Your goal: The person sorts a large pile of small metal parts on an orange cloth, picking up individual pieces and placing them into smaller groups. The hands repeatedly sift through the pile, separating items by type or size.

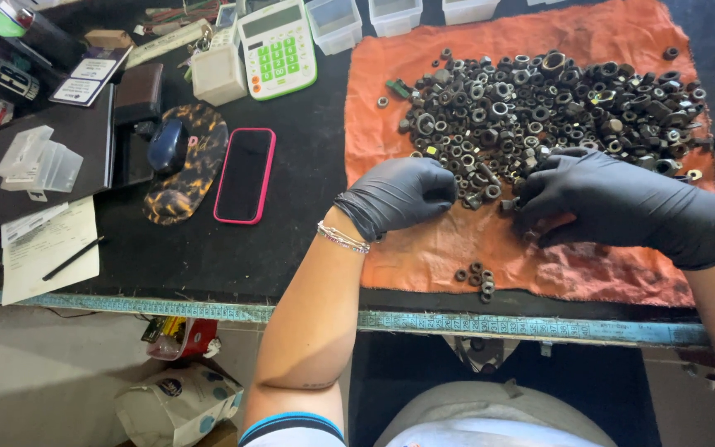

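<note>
showing from the head view, both hands wear black gloves and rest on an orange cloth point(606, 33) spread over a dark worktable point(308, 165). the left hand point(399, 197) sits at the near left edge of a large pile of dark metal nuts point(539, 108), fingers curled downward onto the nuts at that edge; whether they pinch a nut cannot be told, since the fingertips are hidden under the hand. a beaded bracelet point(343, 237) circles the left wrist. the right hand point(614, 203) lies just beside the left, at the near edge of the pile, fingers bent narrow and touching loose nuts on the cloth; a held part cannot be confirmed. the pile covers the far half of the cloth. a small separate group of nuts point(477, 279) lies near the front edge of the cloth, apart from the pile and below the hands. left of the cloth: a phone in a pink case point(245, 175), a patterned mouse pad with a blue mouse point(168, 145), a white and green calculator point(279, 48). clear plastic bins point(334, 23) stand at the far edge. a measuring tape strip point(490, 324) runs along the table front
</note>
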